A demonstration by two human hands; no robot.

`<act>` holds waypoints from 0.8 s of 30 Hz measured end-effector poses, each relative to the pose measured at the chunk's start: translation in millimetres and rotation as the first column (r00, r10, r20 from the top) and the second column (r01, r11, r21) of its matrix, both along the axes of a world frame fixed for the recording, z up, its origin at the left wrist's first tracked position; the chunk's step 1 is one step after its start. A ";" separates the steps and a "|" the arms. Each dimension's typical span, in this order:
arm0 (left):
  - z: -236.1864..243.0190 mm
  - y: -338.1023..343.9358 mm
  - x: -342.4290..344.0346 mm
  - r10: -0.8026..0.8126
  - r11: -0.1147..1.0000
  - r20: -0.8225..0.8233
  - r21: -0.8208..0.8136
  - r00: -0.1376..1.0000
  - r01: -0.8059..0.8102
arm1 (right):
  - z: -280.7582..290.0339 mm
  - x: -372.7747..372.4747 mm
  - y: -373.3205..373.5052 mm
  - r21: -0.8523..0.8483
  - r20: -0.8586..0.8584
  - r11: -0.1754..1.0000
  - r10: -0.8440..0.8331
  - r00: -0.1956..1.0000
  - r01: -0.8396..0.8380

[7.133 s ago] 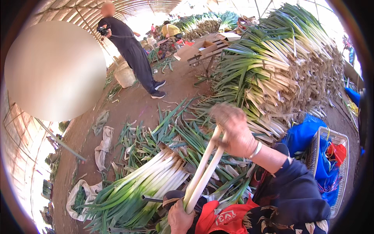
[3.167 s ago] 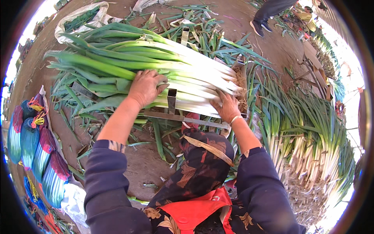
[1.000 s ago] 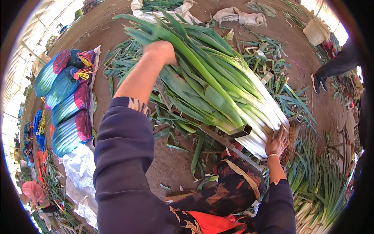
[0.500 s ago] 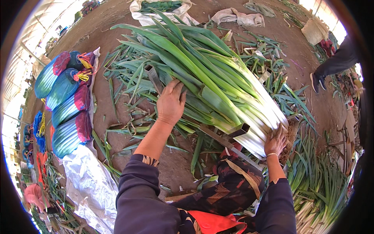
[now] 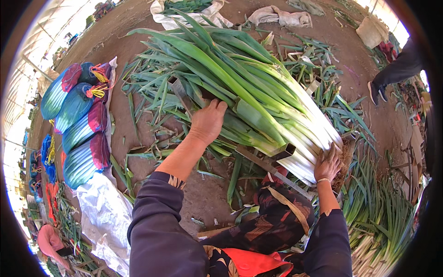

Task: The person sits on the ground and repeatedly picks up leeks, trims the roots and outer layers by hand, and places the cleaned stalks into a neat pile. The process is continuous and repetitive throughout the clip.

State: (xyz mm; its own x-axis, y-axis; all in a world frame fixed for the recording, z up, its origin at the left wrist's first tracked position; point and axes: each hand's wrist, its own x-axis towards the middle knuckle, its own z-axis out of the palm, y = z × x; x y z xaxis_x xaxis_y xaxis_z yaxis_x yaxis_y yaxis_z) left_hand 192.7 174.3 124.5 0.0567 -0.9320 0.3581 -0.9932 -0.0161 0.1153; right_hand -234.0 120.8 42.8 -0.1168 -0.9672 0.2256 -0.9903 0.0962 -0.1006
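A thick bundle of large green onions (image 5: 258, 99) lies across a metal frame (image 5: 272, 171) before me, leaves to the far left, white stems and roots to the near right. My left hand (image 5: 207, 121) is at the leaves' near edge beside an upright metal post (image 5: 180, 94); its fingers are bent and closed round the leaf edge, their tips partly hidden. Flat on the white stems near the roots rests my right hand (image 5: 327, 165), fingers spread.
Netted onion bundles (image 5: 83, 150) lie at left above a white plastic sheet (image 5: 108, 212). More onions (image 5: 378, 217) are piled at right. Loose leaves (image 5: 159, 78) litter the ground. A white sack (image 5: 161, 18) stands at the far side. Another person's leg (image 5: 397, 71) shows at right.
My left hand has shifted slightly right along the leaf edge, and its fingers have bent inward from lying flatter. My right hand stays on the stems.
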 end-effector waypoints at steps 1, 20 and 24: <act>0.7 0.1 3.4 -0.053 0.997 0.005 -0.051 0.999 0.053 | 0.7 0.9 -0.1 0.009 0.002 1.000 -0.004 1.000 0.004; -33.1 -36.3 10.6 -0.003 1.000 0.070 -0.006 0.998 0.003 | 0.4 1.8 1.4 0.004 -0.001 1.000 0.001 1.000 -0.001; -19.1 -59.5 13.0 0.272 0.882 -0.119 0.427 0.955 -0.198 | -1.9 -2.4 -1.8 0.028 0.007 0.999 -0.015 1.000 0.015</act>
